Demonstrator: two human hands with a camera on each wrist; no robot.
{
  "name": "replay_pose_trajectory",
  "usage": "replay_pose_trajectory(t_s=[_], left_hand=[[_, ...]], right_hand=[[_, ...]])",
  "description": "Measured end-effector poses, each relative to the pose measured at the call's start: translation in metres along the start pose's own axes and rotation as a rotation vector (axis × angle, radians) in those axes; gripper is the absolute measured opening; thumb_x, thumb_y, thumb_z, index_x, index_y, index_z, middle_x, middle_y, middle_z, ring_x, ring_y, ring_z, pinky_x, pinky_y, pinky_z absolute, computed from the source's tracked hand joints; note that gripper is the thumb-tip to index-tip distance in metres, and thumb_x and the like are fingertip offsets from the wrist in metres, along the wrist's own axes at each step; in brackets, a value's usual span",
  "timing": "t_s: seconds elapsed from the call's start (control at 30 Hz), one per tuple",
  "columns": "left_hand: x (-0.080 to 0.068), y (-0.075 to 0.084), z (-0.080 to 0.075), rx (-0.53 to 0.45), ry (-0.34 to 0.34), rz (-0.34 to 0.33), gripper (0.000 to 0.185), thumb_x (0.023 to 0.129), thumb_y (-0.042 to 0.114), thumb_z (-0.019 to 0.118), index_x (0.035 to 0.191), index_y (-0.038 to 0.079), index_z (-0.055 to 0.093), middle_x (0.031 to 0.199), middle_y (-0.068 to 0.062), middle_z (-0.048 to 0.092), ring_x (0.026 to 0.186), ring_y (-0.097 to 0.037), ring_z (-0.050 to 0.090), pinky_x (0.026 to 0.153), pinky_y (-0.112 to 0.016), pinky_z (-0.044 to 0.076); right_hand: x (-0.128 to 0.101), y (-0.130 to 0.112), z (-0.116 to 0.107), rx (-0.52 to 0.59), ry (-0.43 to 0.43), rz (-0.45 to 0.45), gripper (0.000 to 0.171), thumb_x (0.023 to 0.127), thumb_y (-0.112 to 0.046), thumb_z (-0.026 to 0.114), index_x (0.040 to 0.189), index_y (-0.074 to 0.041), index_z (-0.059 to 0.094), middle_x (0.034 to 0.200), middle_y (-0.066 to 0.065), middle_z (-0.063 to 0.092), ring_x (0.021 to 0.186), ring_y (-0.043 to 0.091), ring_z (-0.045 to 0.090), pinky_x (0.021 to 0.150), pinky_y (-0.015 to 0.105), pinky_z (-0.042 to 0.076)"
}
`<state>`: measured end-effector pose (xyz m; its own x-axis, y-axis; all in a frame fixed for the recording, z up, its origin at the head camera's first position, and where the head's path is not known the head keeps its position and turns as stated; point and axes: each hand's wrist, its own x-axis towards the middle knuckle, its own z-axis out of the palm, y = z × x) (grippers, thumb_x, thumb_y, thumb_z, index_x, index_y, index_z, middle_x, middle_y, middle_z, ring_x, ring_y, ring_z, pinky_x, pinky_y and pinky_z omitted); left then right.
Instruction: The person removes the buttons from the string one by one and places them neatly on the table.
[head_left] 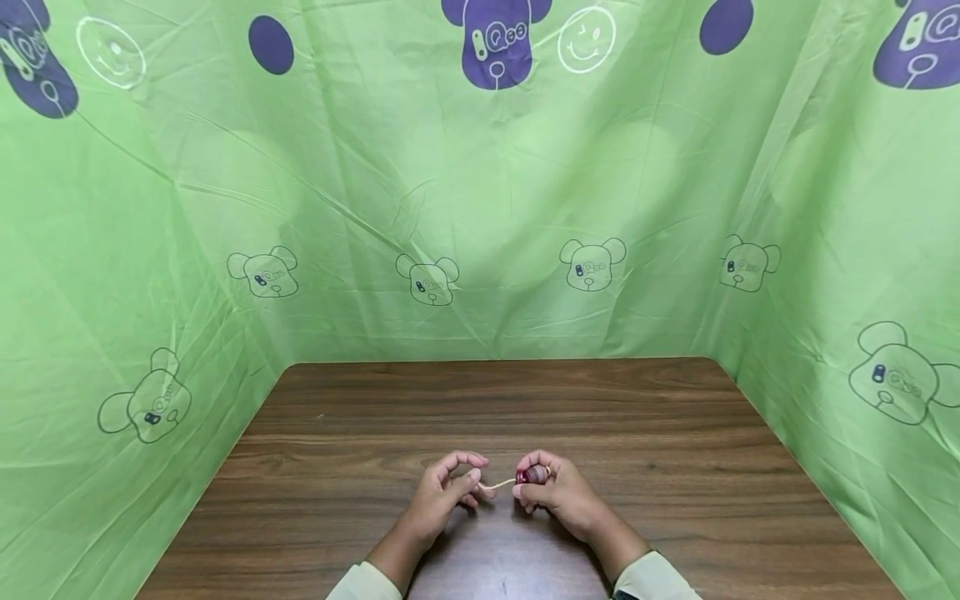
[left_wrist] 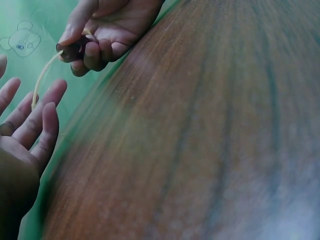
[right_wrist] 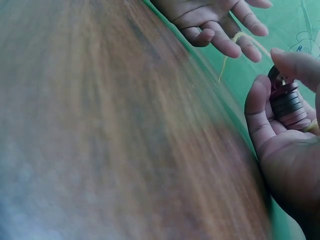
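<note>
**Cord being pulled from a spinning top**

Near table (head_left: 375,533) edge: right hand (head_left: 558,492) grips a red top (head_left: 534,475); left hand (head_left: 442,492) pinches its cord (head_left: 497,483), taut between them. Likely mid-unwinding or mid-winding; the next move needs steady tension. Beyond: green cloth (head_left: 480,208).

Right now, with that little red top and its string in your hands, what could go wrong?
The thin pale string is only pinched at its tip by the left hand, so it might slip free. The small dark red ridged spinning top is held by the fingertips of the right hand above the brown wooden table; it could drop and roll away.
</note>
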<state>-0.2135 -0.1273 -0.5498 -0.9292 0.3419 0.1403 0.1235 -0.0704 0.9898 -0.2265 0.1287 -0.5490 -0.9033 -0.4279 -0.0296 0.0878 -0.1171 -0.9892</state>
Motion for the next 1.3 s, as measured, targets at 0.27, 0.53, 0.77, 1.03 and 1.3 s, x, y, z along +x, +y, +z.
replay_pose_trajectory(t_s=[0.27, 0.53, 0.77, 1.03, 1.3], left_hand=[[0.0008, -0.0010, -0.0008, 0.060, 0.033, 0.018, 0.029, 0.109, 0.012, 0.063, 0.128, -0.010, 0.063, 0.098, -0.040, 0.075, 0.086, -0.016, 0.080, 0.073, -0.028, 0.061], [0.0007, -0.0018, -0.0005, 0.051, 0.018, 0.033, 0.029, 0.110, 0.011, 0.061, 0.127, -0.012, 0.063, 0.124, -0.040, 0.066, 0.087, -0.010, 0.078, 0.074, -0.026, 0.060], [0.0001, -0.0005, 0.0004, 0.041, 0.028, 0.043, 0.030, 0.110, 0.011, 0.061, 0.125, -0.014, 0.062, 0.126, -0.039, 0.066, 0.086, -0.008, 0.077, 0.073, -0.025, 0.060], [0.0007, -0.0013, -0.0009, 0.034, 0.033, 0.060, 0.029, 0.110, 0.011, 0.062, 0.124, -0.014, 0.062, 0.117, -0.021, 0.075, 0.084, -0.009, 0.077, 0.073, -0.025, 0.059], [-0.0007, -0.0006, 0.0016, 0.031, 0.017, 0.073, 0.030, 0.109, 0.009, 0.062, 0.125, -0.017, 0.061, 0.112, -0.016, 0.076, 0.084, -0.008, 0.077, 0.073, -0.024, 0.059]], right_hand=[[-0.0011, 0.0008, -0.0005, 0.030, -0.001, -0.013, 0.024, 0.092, 0.003, 0.076, 0.106, -0.005, 0.058, 0.083, -0.004, 0.063, 0.066, 0.009, 0.060, 0.061, 0.022, 0.052], [-0.0012, 0.0022, -0.0025, 0.092, -0.054, -0.051, 0.023, 0.099, 0.001, 0.072, 0.119, 0.003, 0.061, 0.088, -0.005, 0.066, 0.066, 0.009, 0.061, 0.059, 0.020, 0.054], [-0.0004, 0.0042, -0.0040, 0.121, -0.100, -0.089, 0.022, 0.102, 0.001, 0.071, 0.123, 0.000, 0.067, 0.096, -0.007, 0.070, 0.071, 0.007, 0.064, 0.063, 0.020, 0.057], [-0.0002, 0.0026, -0.0045, 0.141, -0.121, -0.111, 0.022, 0.100, 0.004, 0.072, 0.116, -0.011, 0.072, 0.100, -0.008, 0.075, 0.067, 0.006, 0.063, 0.060, 0.018, 0.054], [-0.0024, 0.0015, -0.0038, 0.162, -0.141, -0.100, 0.017, 0.102, 0.003, 0.068, 0.110, -0.012, 0.069, 0.090, -0.005, 0.076, 0.060, 0.005, 0.064, 0.054, 0.018, 0.054]])
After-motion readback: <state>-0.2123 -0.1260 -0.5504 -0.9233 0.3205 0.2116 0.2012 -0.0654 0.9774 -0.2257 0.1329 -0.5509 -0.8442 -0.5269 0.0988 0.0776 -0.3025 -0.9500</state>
